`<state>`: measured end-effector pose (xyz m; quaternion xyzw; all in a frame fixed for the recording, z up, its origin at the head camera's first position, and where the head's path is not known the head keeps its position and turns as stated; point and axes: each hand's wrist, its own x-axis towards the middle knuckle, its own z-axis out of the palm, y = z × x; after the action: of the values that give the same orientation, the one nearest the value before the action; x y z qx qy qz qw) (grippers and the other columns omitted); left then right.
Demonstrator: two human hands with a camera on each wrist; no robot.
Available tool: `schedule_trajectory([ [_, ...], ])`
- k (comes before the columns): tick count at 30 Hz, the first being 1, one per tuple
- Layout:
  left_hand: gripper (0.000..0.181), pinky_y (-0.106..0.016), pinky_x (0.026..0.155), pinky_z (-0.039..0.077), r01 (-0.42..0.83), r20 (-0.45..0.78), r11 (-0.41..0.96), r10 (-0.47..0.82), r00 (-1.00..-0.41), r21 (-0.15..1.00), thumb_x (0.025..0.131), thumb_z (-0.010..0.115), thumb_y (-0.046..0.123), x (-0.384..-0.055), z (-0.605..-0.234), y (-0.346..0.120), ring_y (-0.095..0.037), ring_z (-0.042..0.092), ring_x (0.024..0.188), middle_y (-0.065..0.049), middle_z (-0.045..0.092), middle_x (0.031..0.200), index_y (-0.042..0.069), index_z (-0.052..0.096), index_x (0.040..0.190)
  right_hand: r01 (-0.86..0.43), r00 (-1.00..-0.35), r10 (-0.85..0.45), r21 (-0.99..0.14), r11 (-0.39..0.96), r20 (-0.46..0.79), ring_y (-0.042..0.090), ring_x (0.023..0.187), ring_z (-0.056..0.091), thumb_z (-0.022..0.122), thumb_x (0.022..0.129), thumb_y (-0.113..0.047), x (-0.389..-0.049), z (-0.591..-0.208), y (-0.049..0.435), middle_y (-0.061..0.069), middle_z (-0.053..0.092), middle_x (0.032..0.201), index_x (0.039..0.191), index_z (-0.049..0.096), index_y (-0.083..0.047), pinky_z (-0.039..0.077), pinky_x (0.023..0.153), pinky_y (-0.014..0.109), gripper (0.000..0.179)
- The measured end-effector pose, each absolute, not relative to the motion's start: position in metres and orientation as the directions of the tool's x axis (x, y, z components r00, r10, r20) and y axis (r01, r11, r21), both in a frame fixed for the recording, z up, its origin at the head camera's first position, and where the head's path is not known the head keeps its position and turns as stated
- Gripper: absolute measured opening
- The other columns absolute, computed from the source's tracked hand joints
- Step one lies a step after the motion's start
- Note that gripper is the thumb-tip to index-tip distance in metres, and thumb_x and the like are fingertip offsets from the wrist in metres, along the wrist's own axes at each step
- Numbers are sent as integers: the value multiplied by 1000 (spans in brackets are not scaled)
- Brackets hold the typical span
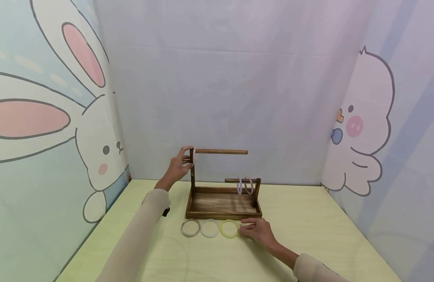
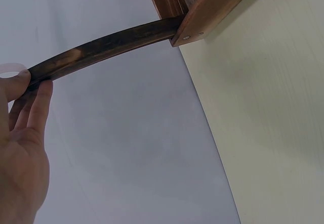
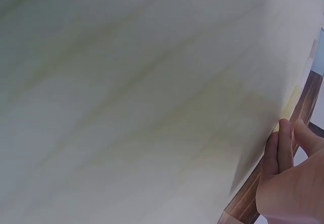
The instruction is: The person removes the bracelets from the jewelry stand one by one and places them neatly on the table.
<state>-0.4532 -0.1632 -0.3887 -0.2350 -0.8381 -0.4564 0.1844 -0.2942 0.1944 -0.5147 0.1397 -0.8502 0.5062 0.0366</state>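
Observation:
My left hand (image 1: 177, 167) is at the top of the left post (image 1: 193, 176) of a dark wooden two-rod stand. In the left wrist view its thumb and fingers (image 2: 41, 102) grip the post from both sides. A pale pink bangle (image 1: 194, 156) hangs at the inner end of the upper rod (image 1: 220, 151), partly hidden by the post. My right hand (image 1: 259, 231) is low over the table, thumb and fingertips pinching the right edge of a yellow bangle (image 1: 229, 236). A clear white bangle (image 1: 210, 236) and a grey-brown bangle (image 1: 190, 235) lie left of it.
On the lower rod (image 1: 231, 180) hang a lavender bangle (image 1: 239, 187) and a pinkish-beige bangle (image 1: 251, 189). The stand's tray base (image 1: 224, 216) sits just behind the row on the pale yellow table (image 1: 294, 219). Cartoon-printed curtains (image 1: 365, 129) flank a plain grey backdrop (image 1: 231, 78).

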Motion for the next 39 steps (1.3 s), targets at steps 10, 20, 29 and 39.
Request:
schedule_trajectory([
  [10, 76, -53, 96, 58, 565, 529, 476, 222, -819, 674, 95, 70, -9, -454, -389, -163, -40, 67, 120, -27, 67, 129, 21, 38, 157, -250, -960, -224, -873, 419, 167, 21, 83, 79, 86, 87, -14, -295, -511, 195, 11, 80, 91, 120, 73, 7, 59, 73, 23, 42],
  [20, 76, -52, 96, 58, 568, 531, 473, 224, -817, 674, 95, 70, -8, -453, -389, -163, -40, 67, 120, -26, 68, 129, 21, 38, 157, -232, -964, -220, -877, 420, 149, 20, 79, 78, 86, 86, -15, -298, -508, 193, 10, 80, 89, 120, 74, 5, 59, 70, 24, 42],
  [29, 76, -52, 97, 58, 563, 525, 469, 225, -821, 680, 96, 69, -8, -453, -389, -164, -40, 67, 121, -26, 67, 129, 26, 38, 156, -242, -954, -252, -911, 334, 161, 25, 82, 79, 84, 88, -9, -302, -500, 190, 18, 79, 94, 124, 69, 12, 64, 75, 30, 44],
  [39, 75, -52, 99, 57, 550, 510, 471, 222, -831, 690, 96, 69, -8, -452, -388, -162, -40, 66, 122, -27, 66, 131, 22, 38, 157, -319, -934, -276, -877, 358, 227, 26, 87, 79, 85, 86, -8, -311, -491, 182, 16, 79, 92, 123, 69, 13, 63, 74, 25, 45],
])
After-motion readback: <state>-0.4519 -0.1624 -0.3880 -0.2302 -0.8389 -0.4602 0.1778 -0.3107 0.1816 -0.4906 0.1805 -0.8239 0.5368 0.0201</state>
